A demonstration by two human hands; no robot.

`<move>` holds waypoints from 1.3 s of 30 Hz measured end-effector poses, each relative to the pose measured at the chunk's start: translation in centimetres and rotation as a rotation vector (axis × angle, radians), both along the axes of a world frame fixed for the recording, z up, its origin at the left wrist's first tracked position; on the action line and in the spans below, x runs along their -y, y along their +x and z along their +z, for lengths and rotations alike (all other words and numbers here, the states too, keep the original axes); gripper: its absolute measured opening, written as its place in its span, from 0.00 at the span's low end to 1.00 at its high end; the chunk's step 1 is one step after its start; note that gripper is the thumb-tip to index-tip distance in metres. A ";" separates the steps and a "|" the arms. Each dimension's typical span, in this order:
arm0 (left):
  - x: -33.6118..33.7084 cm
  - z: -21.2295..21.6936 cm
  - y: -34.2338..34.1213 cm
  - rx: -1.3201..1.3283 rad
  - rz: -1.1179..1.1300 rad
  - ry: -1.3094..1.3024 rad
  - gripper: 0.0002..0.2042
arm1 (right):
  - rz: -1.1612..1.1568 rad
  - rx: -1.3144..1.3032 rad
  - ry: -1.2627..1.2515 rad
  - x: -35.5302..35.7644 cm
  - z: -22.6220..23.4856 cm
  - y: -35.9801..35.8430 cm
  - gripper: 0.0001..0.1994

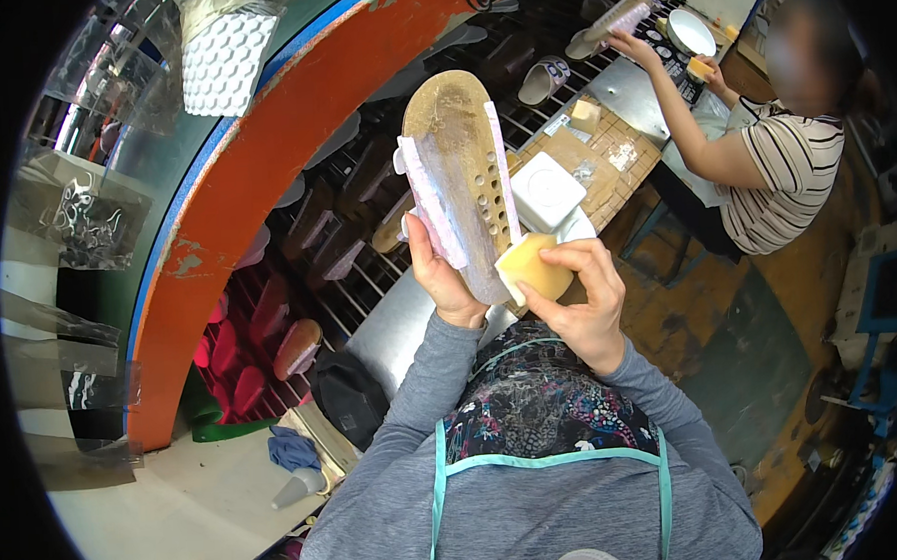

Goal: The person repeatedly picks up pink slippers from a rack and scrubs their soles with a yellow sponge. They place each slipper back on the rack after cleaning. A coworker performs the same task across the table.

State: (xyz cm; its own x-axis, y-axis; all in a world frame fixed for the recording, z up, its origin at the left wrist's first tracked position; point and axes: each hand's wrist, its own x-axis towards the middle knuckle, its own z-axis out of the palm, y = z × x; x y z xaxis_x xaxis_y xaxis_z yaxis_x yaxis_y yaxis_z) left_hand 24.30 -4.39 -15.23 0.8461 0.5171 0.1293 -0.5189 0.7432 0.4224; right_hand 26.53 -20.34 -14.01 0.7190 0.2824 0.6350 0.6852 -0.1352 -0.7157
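Note:
My left hand grips a sandal by its heel end, sole side turned up toward me. The sole is tan and greyish with a row of small round holes, and pale pinkish strap pieces stand along both sides. In my right hand is a yellow sponge, pinched between thumb and fingers. One edge of the sponge lies against or very close to the sole's heel end; I cannot tell if they touch.
A wire rack with several shoes passes under an orange arched frame. A white container and a yellow block rest on the bench at right. Farther right a co-worker in a striped shirt holds another sandal and sponge.

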 end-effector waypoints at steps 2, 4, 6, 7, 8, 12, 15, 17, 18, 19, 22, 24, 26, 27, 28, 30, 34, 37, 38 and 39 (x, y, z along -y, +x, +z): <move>-0.1 -0.3 -0.2 -0.008 -0.006 -0.016 0.28 | -0.034 -0.044 -0.025 0.3 -0.1 0.4 0.21; -0.7 -0.6 -0.4 -0.040 0.010 -0.025 0.27 | -0.062 -0.027 -0.056 0.5 -0.2 0.6 0.20; -0.8 -0.8 -0.7 -0.033 -0.010 -0.035 0.27 | -0.089 -0.049 -0.084 1.4 0.1 0.6 0.19; -1.1 -0.7 -0.8 -0.064 -0.006 -0.049 0.27 | -0.087 -0.039 -0.076 1.2 0.4 0.8 0.19; -1.1 -0.7 -0.8 -0.066 0.014 -0.037 0.28 | -0.088 -0.028 -0.064 1.3 0.6 0.9 0.19; 0.1 -0.4 -0.6 -0.074 -0.020 -0.032 0.28 | -0.036 0.172 -0.044 1.1 1.8 1.1 0.23; 1.6 -0.3 -0.6 -0.048 -0.040 0.060 0.28 | -0.029 0.299 -0.045 0.8 1.9 0.5 0.24; 1.6 -0.2 -0.4 -0.043 -0.046 0.053 0.28 | -0.011 0.323 -0.095 0.8 1.4 0.5 0.24; 1.5 -0.2 -0.4 -0.037 -0.043 0.063 0.28 | 0.018 0.305 -0.111 1.2 1.0 0.3 0.23; 1.1 -0.1 -0.4 -0.021 -0.037 0.077 0.28 | 0.048 0.291 -0.103 1.6 0.7 0.1 0.23; 0.9 -0.2 -0.6 -0.095 0.031 0.077 0.28 | 0.109 0.197 -0.129 3.7 -0.6 -0.8 0.21; 1.1 0.0 -0.3 -0.132 0.056 0.100 0.29 | 0.080 0.090 -0.064 4.3 -0.9 -0.3 0.21; 2.0 0.1 0.2 0.013 -0.024 0.100 0.28 | 0.060 -0.009 0.013 4.6 -0.8 0.1 0.20; 2.3 0.1 0.1 0.080 -0.043 0.106 0.27 | 0.060 -0.013 0.043 4.4 -0.7 -0.1 0.20; 3.1 0.0 0.5 0.008 0.006 0.111 0.27 | 0.062 -0.020 0.077 4.2 -0.7 0.0 0.19; 4.2 -0.3 1.5 -0.127 0.044 0.072 0.28 | 0.073 -0.054 0.088 3.9 -0.7 0.0 0.19; 4.2 -1.0 2.2 -0.127 -0.041 0.118 0.29 | 0.165 0.056 -0.001 5.0 -3.3 0.2 0.19; 2.6 -1.5 2.2 -0.214 -0.018 0.092 0.29 | 0.149 -0.042 -0.107 6.7 -7.6 1.9 0.17; 1.6 -1.6 1.9 -0.271 -0.010 0.083 0.30 | 0.101 -0.069 -0.136 7.1 -9.3 2.8 0.16; 0.5 -1.6 1.4 -0.325 -0.010 0.081 0.30 | 0.044 -0.142 -0.117 7.6 -11.0 3.6 0.15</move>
State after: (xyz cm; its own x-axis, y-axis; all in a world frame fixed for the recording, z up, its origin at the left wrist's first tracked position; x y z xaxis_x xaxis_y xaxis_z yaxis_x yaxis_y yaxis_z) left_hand 25.70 -4.86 -16.85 0.8550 0.5073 -0.1078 -0.3398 0.7049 0.6226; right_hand 30.11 -27.91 -25.05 0.7843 0.3816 0.4891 0.5856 -0.1953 -0.7867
